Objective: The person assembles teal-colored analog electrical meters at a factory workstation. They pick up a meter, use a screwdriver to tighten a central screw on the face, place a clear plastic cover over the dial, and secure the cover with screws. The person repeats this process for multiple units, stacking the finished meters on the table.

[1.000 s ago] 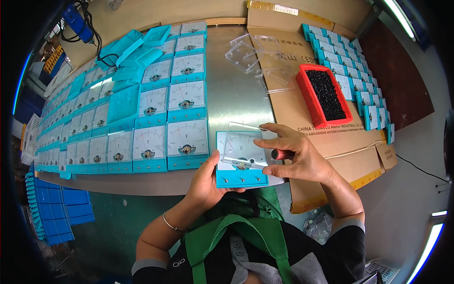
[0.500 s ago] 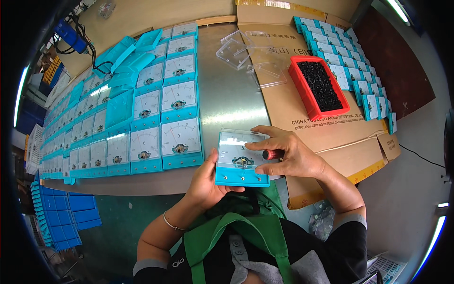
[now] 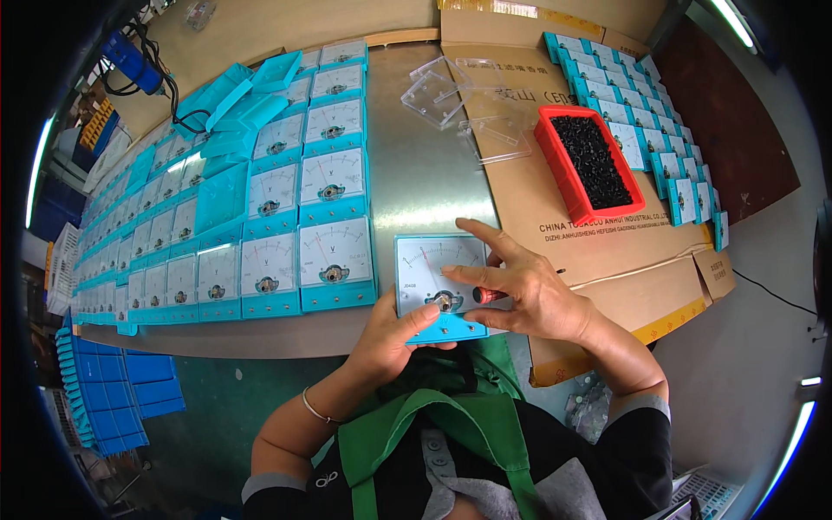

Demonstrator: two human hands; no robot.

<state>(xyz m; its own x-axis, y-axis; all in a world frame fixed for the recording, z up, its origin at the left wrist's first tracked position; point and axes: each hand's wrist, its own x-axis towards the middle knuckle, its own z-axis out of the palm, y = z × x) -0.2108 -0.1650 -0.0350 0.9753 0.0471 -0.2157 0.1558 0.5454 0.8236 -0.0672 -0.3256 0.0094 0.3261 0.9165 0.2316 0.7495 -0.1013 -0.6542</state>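
My left hand [image 3: 387, 333] grips a teal panel meter [image 3: 419, 270] with a white dial from its left side, fingers underneath. Its thumb lies over the front, by the round movement at the dial's lower middle. In my right hand [image 3: 539, 293] a short red-handled tool [image 3: 487, 295] is tucked between the curled fingers and thumb; its working end is hidden. The right index finger reaches onto the dial. The meter is tilted toward me just above the bench's near edge.
Rows of similar meters [image 3: 334, 249] cover the bench's left side, with empty teal cases [image 3: 223, 198] among them. Clear covers [image 3: 433, 98] lie at centre back. A red bin [image 3: 634, 208] of small black parts stands on cardboard [image 3: 520, 208]; more meters [image 3: 624, 139] stack behind it.
My left thumb has moved from the meter's side onto its front. The meter has turned slightly, so the dial shows more clearly. The right fingers have shifted a little, still with the red-handled tool.
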